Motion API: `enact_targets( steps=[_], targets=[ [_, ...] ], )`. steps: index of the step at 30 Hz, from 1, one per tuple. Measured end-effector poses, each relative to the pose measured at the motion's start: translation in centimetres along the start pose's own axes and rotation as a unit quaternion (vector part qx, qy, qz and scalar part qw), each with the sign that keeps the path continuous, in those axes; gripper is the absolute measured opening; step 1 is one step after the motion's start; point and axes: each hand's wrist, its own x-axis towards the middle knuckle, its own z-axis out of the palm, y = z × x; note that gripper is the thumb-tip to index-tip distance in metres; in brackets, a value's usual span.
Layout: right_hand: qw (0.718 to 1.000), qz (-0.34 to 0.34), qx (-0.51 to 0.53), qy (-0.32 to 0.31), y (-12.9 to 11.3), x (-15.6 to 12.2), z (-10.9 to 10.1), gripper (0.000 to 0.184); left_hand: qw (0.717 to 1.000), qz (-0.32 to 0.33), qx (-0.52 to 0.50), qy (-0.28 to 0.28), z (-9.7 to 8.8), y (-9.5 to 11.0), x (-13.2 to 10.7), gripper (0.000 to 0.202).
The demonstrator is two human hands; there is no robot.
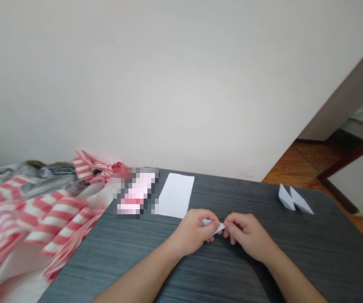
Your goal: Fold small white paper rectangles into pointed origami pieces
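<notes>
Between my hands is a small piece of folded white paper (221,227), held just above the dark table. My left hand (197,231) is closed around its left part, thumb on top. At its right tip, the thumb and fingers of my right hand (247,233) pinch the paper. Parts of the folded piece are hidden under my fingers. Behind my left hand lies a stack of white paper sheets (177,195). Two folded white paper pieces (295,200), pointed at the ends, rest at the right side of the table.
The dark wood-grain table (131,252) stands against a white wall (181,84). A blurred-out pinkish rectangular item (139,189) lies at its back left. Red-and-white striped cloth (52,214) is heaped beyond the left edge. Wooden floor (304,162) shows at the right.
</notes>
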Motion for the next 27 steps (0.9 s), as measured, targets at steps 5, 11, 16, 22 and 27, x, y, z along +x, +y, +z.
enact_targets(
  steps=[5,11,16,22,27],
  targets=[
    [1.000,-0.014,-0.016,0.012,0.00,-0.08,0.04,0.023,1.000,-0.002,0.026,-0.009,-0.18,0.12,-0.04,0.028],
    [0.998,-0.036,-0.041,0.036,-0.08,-0.07,-0.16,0.020,0.996,0.037,0.073,-0.019,-0.56,0.14,-0.11,0.032],
    [0.997,-0.046,-0.053,0.027,-0.10,-0.11,-0.06,0.018,0.996,0.033,0.082,-0.029,-0.44,-0.16,0.00,0.032],
    [0.997,-0.053,-0.055,0.009,-0.42,-0.16,0.00,0.020,0.992,0.044,0.117,-0.027,-0.34,-0.21,0.04,0.025],
    [0.998,-0.046,-0.040,0.006,-0.51,-0.26,0.10,0.023,0.990,0.053,0.126,-0.017,-0.29,-0.21,-0.09,0.027]
  ],
)
